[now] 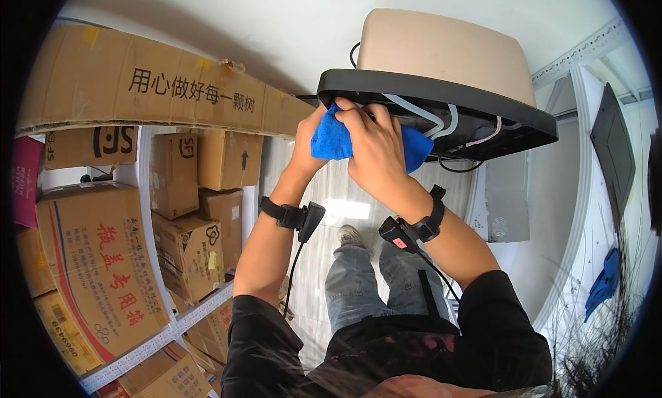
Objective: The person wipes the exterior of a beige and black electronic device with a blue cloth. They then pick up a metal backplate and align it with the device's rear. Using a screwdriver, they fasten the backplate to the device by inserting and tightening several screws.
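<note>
A blue cloth is bunched up against the underside of a wall-side appliance, which has a beige housing and a black base. Pale tubes run along that underside. My right hand grips the cloth with bent fingers near the left corner of the base. Just left of it, my left hand holds the cloth's other side, its fingers mostly hidden behind the fabric. Part of the cloth hangs out to the right of my right hand.
At the left, a shelf rack holds several cardboard boxes, with a long carton across its top. A black cable loops below the appliance. Another blue cloth hangs at the far right, near a dark panel.
</note>
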`<state>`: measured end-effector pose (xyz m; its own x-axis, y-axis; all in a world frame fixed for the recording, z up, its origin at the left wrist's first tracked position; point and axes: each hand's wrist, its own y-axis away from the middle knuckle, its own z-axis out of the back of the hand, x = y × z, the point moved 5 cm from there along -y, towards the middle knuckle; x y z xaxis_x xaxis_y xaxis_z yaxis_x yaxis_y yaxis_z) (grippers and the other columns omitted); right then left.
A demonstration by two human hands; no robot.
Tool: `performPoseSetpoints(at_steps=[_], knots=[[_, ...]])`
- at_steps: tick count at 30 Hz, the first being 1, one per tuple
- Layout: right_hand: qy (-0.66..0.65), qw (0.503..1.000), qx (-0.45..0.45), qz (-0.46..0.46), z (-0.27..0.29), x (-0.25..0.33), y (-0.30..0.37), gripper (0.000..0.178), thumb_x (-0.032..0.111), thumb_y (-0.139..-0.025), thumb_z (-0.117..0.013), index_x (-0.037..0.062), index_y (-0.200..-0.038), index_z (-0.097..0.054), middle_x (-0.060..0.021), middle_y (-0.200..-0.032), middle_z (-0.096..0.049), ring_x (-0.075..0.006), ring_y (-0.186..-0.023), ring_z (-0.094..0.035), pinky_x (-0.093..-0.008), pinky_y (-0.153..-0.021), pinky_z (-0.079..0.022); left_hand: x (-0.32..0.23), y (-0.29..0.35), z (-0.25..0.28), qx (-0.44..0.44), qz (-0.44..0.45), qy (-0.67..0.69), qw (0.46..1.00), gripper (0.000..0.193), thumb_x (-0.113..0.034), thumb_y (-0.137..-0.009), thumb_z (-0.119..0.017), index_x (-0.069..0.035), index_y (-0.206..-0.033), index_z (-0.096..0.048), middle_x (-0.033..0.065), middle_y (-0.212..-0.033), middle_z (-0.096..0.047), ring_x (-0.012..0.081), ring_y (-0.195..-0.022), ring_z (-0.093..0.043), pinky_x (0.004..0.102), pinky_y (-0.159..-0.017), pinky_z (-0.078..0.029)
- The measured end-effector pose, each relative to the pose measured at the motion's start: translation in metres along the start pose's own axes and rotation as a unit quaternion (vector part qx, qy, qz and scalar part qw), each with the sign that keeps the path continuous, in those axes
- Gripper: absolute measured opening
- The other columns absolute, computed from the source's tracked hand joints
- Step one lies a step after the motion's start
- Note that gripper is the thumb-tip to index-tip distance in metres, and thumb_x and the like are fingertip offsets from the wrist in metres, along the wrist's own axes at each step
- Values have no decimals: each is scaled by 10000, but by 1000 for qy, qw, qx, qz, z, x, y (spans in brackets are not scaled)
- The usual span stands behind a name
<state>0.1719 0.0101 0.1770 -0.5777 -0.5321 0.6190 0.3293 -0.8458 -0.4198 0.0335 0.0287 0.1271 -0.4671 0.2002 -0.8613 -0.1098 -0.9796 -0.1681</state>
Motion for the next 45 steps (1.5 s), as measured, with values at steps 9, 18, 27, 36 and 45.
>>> performPoseSetpoints(at_steps=[9, 18, 27, 36, 45], knots=[[25, 998, 50, 12, 8, 5, -5, 499, -82, -608, -681, 42, -1076, -559, -92, -1258, -604, -314, -1017, -531, -432, -833, -412, 9, -1, 2, 9, 45, 14, 999, 328, -128, -842, -672, -50, -1158, -634, 89, -926, -721, 144, -859, -670, 315, -769, -527], [-89, 996, 10, -1, 13, -2, 7, 543, -112, -612, -639, 66, -1121, -571, -89, -1230, -631, -333, -1045, -543, -440, -877, -416, 16, 1, 0, -2, 71, 43, 997, 385, -118, -844, -672, -56, -1220, -617, 102, -975, -724, 134, -890, -666, 312, -783, -532], [-75, 996, 19, -35, 2, -2, 0, 549, -81, -617, -644, 41, -1146, -558, -119, -1168, -653, -342, -1036, -551, -441, -867, -422, 7, 2, 2, -6, 15, -36, 999, 417, -154, -829, -689, -68, -1231, -614, 113, -973, -728, 181, -903, -697, 327, -780, -538], [-121, 991, -51, 8, 10, -5, 7, 554, -100, -603, -619, 33, -1138, -569, -128, -1197, -642, -349, -1038, -557, -466, -874, -436, 10, 3, -1, -17, 42, -1, 999, 344, -140, -844, -687, -46, -1166, -615, 101, -994, -719, 164, -898, -678, 315, -791, -541], [-111, 994, -21, 13, -3, -7, 7, 563, -104, -590, -640, 35, -1130, -565, -95, -1272, -610, -339, -1048, -554, -453, -870, -435, 7, 5, -2, -27, 12, -11, 1000, 339, -144, -859, -655, -65, -1187, -634, 113, -955, -729, 182, -866, -700, 323, -777, -544]])
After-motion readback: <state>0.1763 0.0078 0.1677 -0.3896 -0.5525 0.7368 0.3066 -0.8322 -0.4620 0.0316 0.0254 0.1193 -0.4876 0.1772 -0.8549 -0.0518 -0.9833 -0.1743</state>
